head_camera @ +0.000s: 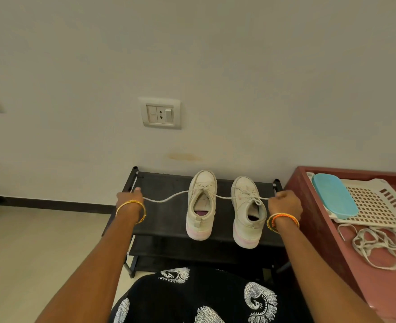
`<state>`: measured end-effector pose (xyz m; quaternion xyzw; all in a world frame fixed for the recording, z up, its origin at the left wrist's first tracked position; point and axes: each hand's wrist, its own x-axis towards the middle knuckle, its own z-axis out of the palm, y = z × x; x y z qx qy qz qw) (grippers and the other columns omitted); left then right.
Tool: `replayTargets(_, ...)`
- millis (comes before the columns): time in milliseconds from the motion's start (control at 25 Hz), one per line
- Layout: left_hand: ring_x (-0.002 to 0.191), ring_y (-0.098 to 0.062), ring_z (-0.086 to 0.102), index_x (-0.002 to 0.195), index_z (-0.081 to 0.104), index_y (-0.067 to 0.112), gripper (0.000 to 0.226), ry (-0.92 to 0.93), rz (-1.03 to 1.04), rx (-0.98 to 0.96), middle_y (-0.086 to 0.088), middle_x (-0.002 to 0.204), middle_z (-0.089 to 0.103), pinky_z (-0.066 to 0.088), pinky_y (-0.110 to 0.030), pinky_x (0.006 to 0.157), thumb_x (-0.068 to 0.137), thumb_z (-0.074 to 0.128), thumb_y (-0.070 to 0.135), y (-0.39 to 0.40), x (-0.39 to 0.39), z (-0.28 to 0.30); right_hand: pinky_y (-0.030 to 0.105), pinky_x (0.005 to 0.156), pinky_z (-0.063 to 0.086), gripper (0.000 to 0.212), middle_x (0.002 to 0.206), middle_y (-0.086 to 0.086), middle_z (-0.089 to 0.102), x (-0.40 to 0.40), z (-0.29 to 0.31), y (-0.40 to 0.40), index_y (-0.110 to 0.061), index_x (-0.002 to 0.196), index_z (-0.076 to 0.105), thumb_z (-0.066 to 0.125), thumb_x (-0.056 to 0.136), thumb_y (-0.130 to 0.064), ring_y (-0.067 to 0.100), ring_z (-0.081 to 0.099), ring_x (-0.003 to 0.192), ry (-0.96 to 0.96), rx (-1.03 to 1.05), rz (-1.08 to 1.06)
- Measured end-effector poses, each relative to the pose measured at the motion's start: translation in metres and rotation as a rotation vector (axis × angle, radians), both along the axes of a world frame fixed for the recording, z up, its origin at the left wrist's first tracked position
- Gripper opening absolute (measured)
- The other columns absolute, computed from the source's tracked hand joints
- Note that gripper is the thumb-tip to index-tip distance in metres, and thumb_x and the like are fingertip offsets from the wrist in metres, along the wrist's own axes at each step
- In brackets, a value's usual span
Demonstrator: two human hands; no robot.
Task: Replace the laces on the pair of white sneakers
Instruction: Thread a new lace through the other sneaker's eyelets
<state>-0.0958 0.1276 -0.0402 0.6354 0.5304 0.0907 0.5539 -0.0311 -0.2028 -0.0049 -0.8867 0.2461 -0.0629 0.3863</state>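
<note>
Two white sneakers stand side by side on a black shoe rack [164, 220], heels toward me: the left sneaker [201, 206] and the right sneaker [248, 213]. A white lace [166, 198] runs from the left sneaker's eyelets out to both sides. My left hand [130, 198] pinches its left end, which sags a little. My right hand [285, 203] grips the other end, drawn across the right sneaker's laced top. A loose pile of flat white laces [378, 243] lies on the red table at right.
The red table [309, 206] stands right of the rack and carries a white slotted tray [378, 203] with a blue lidded box [334, 194]. A wall with a socket plate [161, 113] is behind. Pale floor spreads to the left. My black patterned garment fills the bottom.
</note>
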Motion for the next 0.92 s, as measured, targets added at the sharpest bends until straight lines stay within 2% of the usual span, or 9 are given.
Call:
replayTargets(80, 0.117, -0.038, 0.051, 0.129, 0.048, 0.006, 0.040, -0.013, -0.298, 0.311, -0.018, 0.133, 0.046, 0.040, -0.043, 0.099, 0.094, 0.054, 0.022, -0.028, 0.007, 0.010, 0.044, 0.092, 0.042, 0.026, 0.115, 0.016, 0.060, 0.000, 0.005, 0.025, -0.010, 0.109, 0.065, 0.054, 0.086, -0.010, 0.036, 0.052, 0.110, -0.119, -0.255, 0.260)
replayTargets(160, 0.119, -0.030, 0.051, 0.130, 0.050, 0.011, 0.034, -0.131, -0.586, 0.360, -0.011, 0.134, 0.050, 0.041, -0.037, 0.099, 0.097, 0.047, 0.020, -0.062, 0.023, 0.019, 0.039, 0.095, 0.043, 0.027, 0.115, 0.011, 0.063, 0.002, 0.007, 0.060, -0.011, 0.114, 0.063, 0.052, 0.090, -0.013, 0.029, 0.055, 0.109, -0.179, -0.264, 0.589)
replayTargets(240, 0.121, -0.026, 0.050, 0.132, 0.048, 0.013, 0.034, -0.144, -0.804, 0.336, -0.007, 0.133, 0.052, 0.040, -0.034, 0.100, 0.101, 0.038, 0.020, -0.091, 0.038, 0.023, 0.041, 0.101, 0.042, 0.032, 0.122, 0.009, 0.061, 0.001, 0.002, 0.094, -0.012, 0.124, 0.058, 0.051, 0.094, -0.020, 0.027, 0.055, 0.113, -0.058, -0.199, 0.817)
replayTargets(360, 0.116, -0.029, 0.049, 0.128, 0.050, 0.008, 0.035, -0.043, -0.923, 0.409, -0.014, 0.131, 0.049, 0.041, -0.040, 0.102, 0.102, 0.032, 0.023, -0.109, 0.053, 0.009, 0.034, 0.095, 0.046, 0.030, 0.119, 0.010, 0.063, 0.002, -0.015, 0.111, -0.009, 0.121, 0.061, 0.053, 0.095, -0.022, 0.026, 0.058, 0.110, 0.051, -0.120, 0.796)
replayTargets(480, 0.101, -0.027, 0.055, 0.109, 0.060, 0.002, 0.036, -0.057, -0.860, 0.484, -0.016, 0.112, 0.055, 0.046, -0.034, 0.089, 0.100, 0.038, 0.029, -0.109, 0.051, -0.006, 0.023, 0.077, 0.044, 0.021, 0.101, 0.010, 0.069, 0.002, -0.029, 0.106, -0.004, 0.104, 0.070, 0.057, 0.093, -0.018, 0.017, 0.060, 0.090, -0.035, 0.042, 0.620)
replayTargets(600, 0.083, -0.017, 0.058, 0.099, 0.067, 0.002, 0.031, -0.192, -0.637, 0.381, -0.011, 0.096, 0.066, 0.046, -0.019, 0.070, 0.095, 0.052, 0.029, -0.112, 0.043, -0.010, 0.023, 0.069, 0.041, 0.014, 0.095, 0.012, 0.067, 0.002, -0.040, 0.107, -0.004, 0.094, 0.069, 0.058, 0.091, -0.014, 0.016, 0.057, 0.082, -0.064, 0.107, 0.491)
replayTargets(720, 0.072, -0.010, 0.053, 0.095, 0.069, 0.001, 0.027, -0.200, -0.414, 0.305, -0.009, 0.087, 0.066, 0.037, -0.009, 0.052, 0.094, 0.055, 0.025, -0.114, 0.040, -0.013, 0.026, 0.068, 0.044, 0.010, 0.089, 0.011, 0.063, -0.003, -0.053, 0.114, -0.006, 0.082, 0.061, 0.057, 0.090, -0.009, 0.019, 0.056, 0.081, -0.118, 0.148, 0.391)
replayTargets(800, 0.071, -0.010, 0.052, 0.093, 0.069, 0.001, 0.027, -0.195, -0.317, 0.245, -0.011, 0.089, 0.068, 0.036, -0.009, 0.051, 0.095, 0.054, 0.023, -0.119, 0.041, -0.015, 0.029, 0.069, 0.048, 0.013, 0.086, 0.010, 0.060, -0.008, -0.057, 0.116, -0.007, 0.077, 0.056, 0.055, 0.090, -0.005, 0.018, 0.054, 0.078, -0.126, 0.231, 0.299)
replayTargets(920, 0.067, -0.009, 0.053, 0.091, 0.068, 0.002, 0.025, -0.201, -0.190, 0.142, -0.011, 0.088, 0.067, 0.037, -0.011, 0.051, 0.094, 0.054, 0.022, -0.125, 0.043, -0.016, 0.023, 0.062, 0.040, 0.015, 0.084, 0.011, 0.057, -0.012, -0.064, 0.118, -0.008, 0.075, 0.052, 0.055, 0.089, -0.001, 0.018, 0.051, 0.075, -0.154, 0.269, 0.219)
